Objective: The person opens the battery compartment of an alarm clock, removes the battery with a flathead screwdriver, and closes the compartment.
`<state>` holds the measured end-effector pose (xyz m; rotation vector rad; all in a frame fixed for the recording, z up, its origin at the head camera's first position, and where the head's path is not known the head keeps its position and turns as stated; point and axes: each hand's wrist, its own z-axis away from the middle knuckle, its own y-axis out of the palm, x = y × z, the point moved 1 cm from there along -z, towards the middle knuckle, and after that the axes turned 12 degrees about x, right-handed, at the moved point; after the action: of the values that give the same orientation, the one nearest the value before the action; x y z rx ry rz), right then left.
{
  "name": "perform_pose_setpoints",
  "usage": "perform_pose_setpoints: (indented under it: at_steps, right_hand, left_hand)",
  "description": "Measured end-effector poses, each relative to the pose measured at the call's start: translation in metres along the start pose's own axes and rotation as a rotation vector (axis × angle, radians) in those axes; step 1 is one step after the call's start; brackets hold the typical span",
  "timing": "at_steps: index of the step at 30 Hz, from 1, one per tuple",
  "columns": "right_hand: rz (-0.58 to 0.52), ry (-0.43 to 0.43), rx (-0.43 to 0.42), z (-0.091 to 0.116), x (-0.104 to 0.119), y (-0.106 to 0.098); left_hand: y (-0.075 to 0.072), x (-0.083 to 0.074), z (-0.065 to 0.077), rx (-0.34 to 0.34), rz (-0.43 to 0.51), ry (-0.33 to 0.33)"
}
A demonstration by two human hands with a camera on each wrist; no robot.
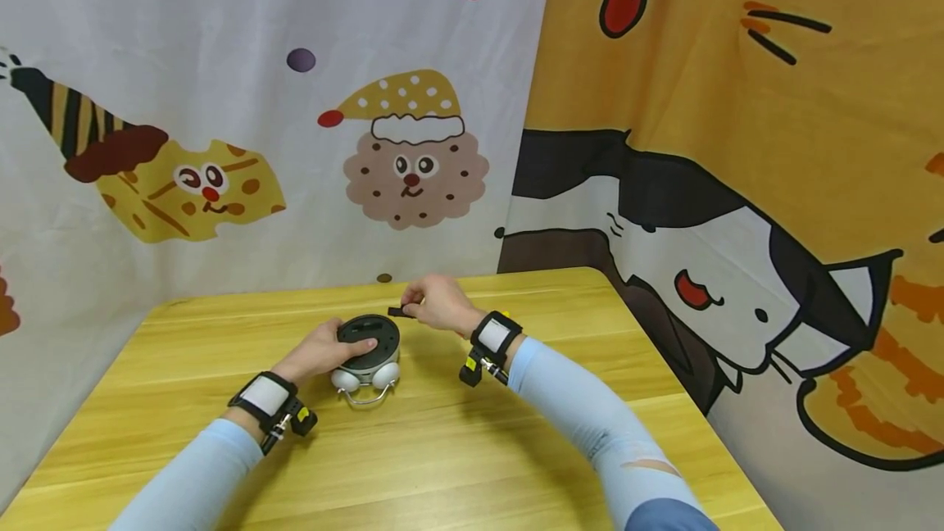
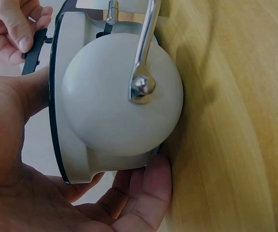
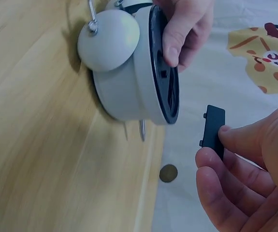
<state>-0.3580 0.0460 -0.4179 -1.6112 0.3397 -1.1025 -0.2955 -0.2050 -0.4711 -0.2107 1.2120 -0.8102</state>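
Left hand [image 1: 320,353] curled around the alarm clock [image 1: 366,351], right hand [image 1: 437,302] pinching its small black cover [image 3: 213,126] just beside it.

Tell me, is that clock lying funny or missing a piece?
Yes. The alarm clock lies face down on the table, held by the left hand. Its small black cover is off, pinched in the right hand, apart from the clock.

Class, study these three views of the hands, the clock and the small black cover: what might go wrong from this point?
1. The right hand pinches the battery cover only by one end, clear of the table; it might slip and drop.
2. The alarm clock lies face down on its bells, steadied by the left hand; it may rock or scratch.
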Motion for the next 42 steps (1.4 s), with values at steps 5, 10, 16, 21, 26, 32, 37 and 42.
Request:
perform_pose_setpoints:
  at_steps: [5,10,16,21,26,32,37,42]
  right_hand:
    - [-0.015,-0.028,0.018,-0.007,0.009,0.004]
    - [0.008,-0.032,0.032,-0.012,0.014,0.011]
    - [0.030,-0.034,0.049,-0.019,0.022,0.017]
    - [0.047,-0.035,0.068,-0.025,0.027,0.023]
    - [0.059,-0.020,0.088,-0.029,0.031,0.031]
    - [0.088,-0.017,0.076,-0.033,0.034,0.037]
    - [0.138,-0.015,0.078,-0.037,0.033,0.043]
    - [0.149,-0.006,0.071,-0.041,0.034,0.044]
  left_hand:
    - [0.001,0.000,0.000,-0.006,0.009,0.006]
    - [0.002,0.000,0.001,-0.001,0.010,0.009]
    - [0.000,0.001,0.001,0.001,0.005,0.013]
    - [0.000,0.001,0.000,0.000,0.003,0.009]
    - [0.001,0.000,0.000,0.001,0.002,0.011]
    - [0.000,-0.001,0.001,0.001,0.020,0.027]
    - [0.001,-0.001,0.000,-0.014,0.019,0.034]
    - [0.001,0.000,0.000,-0.017,0.022,0.037]
